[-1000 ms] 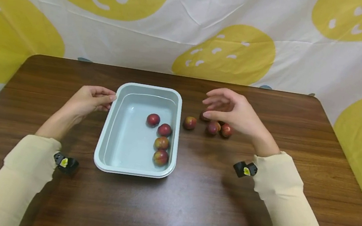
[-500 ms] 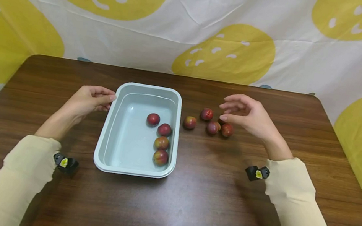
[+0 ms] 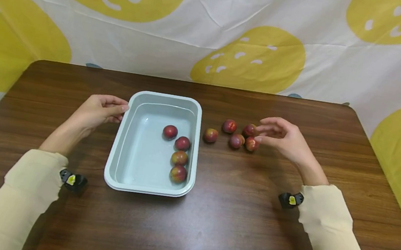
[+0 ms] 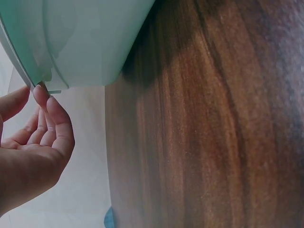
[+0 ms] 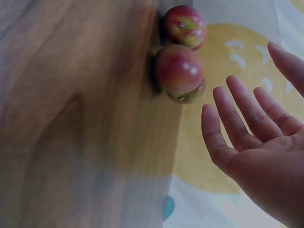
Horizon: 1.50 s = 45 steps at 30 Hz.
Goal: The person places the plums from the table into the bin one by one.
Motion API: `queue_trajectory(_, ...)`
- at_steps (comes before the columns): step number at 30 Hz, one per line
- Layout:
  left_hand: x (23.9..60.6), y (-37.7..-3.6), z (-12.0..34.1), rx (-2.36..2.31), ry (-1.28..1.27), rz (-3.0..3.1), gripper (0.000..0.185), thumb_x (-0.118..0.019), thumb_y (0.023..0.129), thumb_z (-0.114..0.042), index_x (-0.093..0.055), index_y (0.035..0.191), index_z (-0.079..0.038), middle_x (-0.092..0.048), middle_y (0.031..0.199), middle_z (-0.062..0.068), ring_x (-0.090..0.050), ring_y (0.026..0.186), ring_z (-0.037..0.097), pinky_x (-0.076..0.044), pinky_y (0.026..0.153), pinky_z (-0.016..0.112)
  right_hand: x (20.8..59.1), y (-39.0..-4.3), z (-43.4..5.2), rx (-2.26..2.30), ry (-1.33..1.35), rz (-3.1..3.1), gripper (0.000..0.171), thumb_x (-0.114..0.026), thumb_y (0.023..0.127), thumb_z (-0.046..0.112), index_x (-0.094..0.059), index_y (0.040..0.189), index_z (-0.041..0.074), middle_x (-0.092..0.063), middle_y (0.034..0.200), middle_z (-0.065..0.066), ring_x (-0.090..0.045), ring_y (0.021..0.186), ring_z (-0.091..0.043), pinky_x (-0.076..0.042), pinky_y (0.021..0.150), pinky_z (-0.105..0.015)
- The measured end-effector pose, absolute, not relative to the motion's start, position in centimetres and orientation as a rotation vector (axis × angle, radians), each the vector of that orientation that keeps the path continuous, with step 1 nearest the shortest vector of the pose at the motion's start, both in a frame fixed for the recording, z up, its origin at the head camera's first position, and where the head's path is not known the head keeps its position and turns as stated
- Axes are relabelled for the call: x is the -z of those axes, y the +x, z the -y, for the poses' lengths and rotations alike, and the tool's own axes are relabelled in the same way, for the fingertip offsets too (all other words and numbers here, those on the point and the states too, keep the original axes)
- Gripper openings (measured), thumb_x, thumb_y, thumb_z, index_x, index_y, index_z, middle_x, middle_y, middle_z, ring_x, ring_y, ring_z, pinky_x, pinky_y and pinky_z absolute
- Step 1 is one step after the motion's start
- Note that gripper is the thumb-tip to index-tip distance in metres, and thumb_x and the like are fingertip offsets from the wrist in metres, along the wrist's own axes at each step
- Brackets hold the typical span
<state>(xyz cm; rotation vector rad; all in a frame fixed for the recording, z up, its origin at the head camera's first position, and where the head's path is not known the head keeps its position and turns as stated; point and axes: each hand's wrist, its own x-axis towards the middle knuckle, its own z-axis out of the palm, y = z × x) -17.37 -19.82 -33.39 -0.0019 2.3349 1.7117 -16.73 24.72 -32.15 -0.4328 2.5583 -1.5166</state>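
While the left hand (image 3: 98, 111) steadies a tray, the right hand (image 3: 283, 138) reaches for loose fruit on a wooden table (image 3: 209, 228).

Work in hand: small red fruits, plum-like, are being gathered into a pale grey-green tray (image 3: 116, 173) near the middle of the table.

Done: four fruits lie inside the tray in a line along its right wall — the farthest (image 3: 170, 132), the next (image 3: 182, 143), the third (image 3: 179, 158) and the nearest (image 3: 178, 174).

Left: five fruits lie on the bare table just right of the tray. One (image 3: 210, 135) sits closest to the tray, one (image 3: 229, 126) is farther back, and three bunch together — (image 3: 236, 141), (image 3: 251, 144) and (image 3: 250, 130). By this count, a little under half is done.

Left hand: loosely curled, thumb and fingertips (image 4: 47, 102) pinching the tray's left rim near its far corner.

Right hand: relaxed and holding nothing, fingers lightly bent and spread, their tips at the bunched three; whether they touch a fruit I cannot tell. The right wrist view shows the palm open beside two of them (image 5: 179, 71).

Changed since a second ago: the right hand has moved rightward and lower, from above the loose fruits to their right end. Fruits it covered now show. Tray, its four fruits and left hand are unchanged.
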Motion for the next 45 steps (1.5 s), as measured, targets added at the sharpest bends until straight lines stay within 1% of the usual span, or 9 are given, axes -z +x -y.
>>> queue_trajectory(3, 33.4, -17.3, 19.8, -1.713, -0.005, -2.334, 0.04, -0.058, 0.091, -0.018, -0.05, 0.115, 0.013, -0.061, 0.083, -0.002, -0.058, 0.072, 0.008, -0.053, 0.072, 0.026, 32.7, -16.7, -25.2, 1.525, -0.408, -2.558, 0.04, -0.07, 0.081, 0.01, -0.052, 0.116, -0.002, -0.064, 0.105, -0.016, -0.061, 0.088, -0.01, -0.048, 0.074, -0.021)
queue_trajectory(8, 33.4, -17.4, 19.9, -1.726, -0.003, -2.322, 0.041, -0.058, 0.09, -0.018, -0.05, 0.115, 0.013, -0.061, 0.082, -0.003, -0.059, 0.071, 0.009, -0.053, 0.071, 0.025, 33.3, -16.7, -25.7, 1.51, -0.391, -2.558, 0.044, -0.069, 0.082, 0.01, -0.049, 0.118, -0.006, -0.062, 0.106, -0.02, -0.062, 0.087, -0.009, -0.049, 0.074, -0.021)
queue_trajectory(13, 33.4, -17.4, 19.9, -1.722, -0.006, -2.325, 0.041, -0.058, 0.09, -0.019, -0.05, 0.115, 0.013, -0.061, 0.083, -0.002, -0.059, 0.072, 0.009, -0.053, 0.07, 0.024, 33.7, -16.7, -25.8, 1.478, -0.363, -2.582, 0.048, -0.07, 0.082, 0.013, -0.048, 0.12, -0.007, -0.062, 0.107, -0.018, -0.06, 0.088, -0.007, -0.048, 0.074, -0.019)
queue_trajectory(27, 33.3, -17.4, 20.0, -1.707, -0.017, -2.331, 0.042, -0.058, 0.09, -0.021, -0.05, 0.116, 0.012, -0.061, 0.086, 0.0, -0.059, 0.073, 0.01, -0.053, 0.072, 0.025, 34.9, -17.0, -25.8, 1.523, -0.31, -2.567, 0.045, -0.069, 0.081, 0.005, -0.047, 0.118, -0.008, -0.06, 0.106, -0.024, -0.06, 0.082, -0.004, -0.05, 0.069, -0.019)
queue_trajectory(36, 33.3, -17.4, 19.9, -1.719, -0.017, -2.322, 0.041, -0.058, 0.09, -0.019, -0.05, 0.116, 0.012, -0.06, 0.086, -0.001, -0.058, 0.073, 0.009, -0.052, 0.071, 0.024, 35.2, -17.2, -25.7, 1.475, -0.289, -2.58, 0.046, -0.069, 0.081, 0.008, -0.048, 0.12, -0.006, -0.059, 0.108, -0.026, -0.059, 0.083, -0.004, -0.048, 0.069, -0.017)
queue_trajectory(45, 33.3, -17.4, 20.0, -1.703, -0.01, -2.329, 0.042, -0.058, 0.09, -0.021, -0.05, 0.116, 0.012, -0.06, 0.087, 0.001, -0.058, 0.073, 0.01, -0.052, 0.071, 0.024, 35.3, -17.3, -25.1, 1.413, -0.264, -2.605, 0.044, -0.071, 0.08, 0.011, -0.051, 0.115, -0.007, -0.061, 0.102, -0.024, -0.059, 0.081, -0.006, -0.047, 0.068, -0.017)
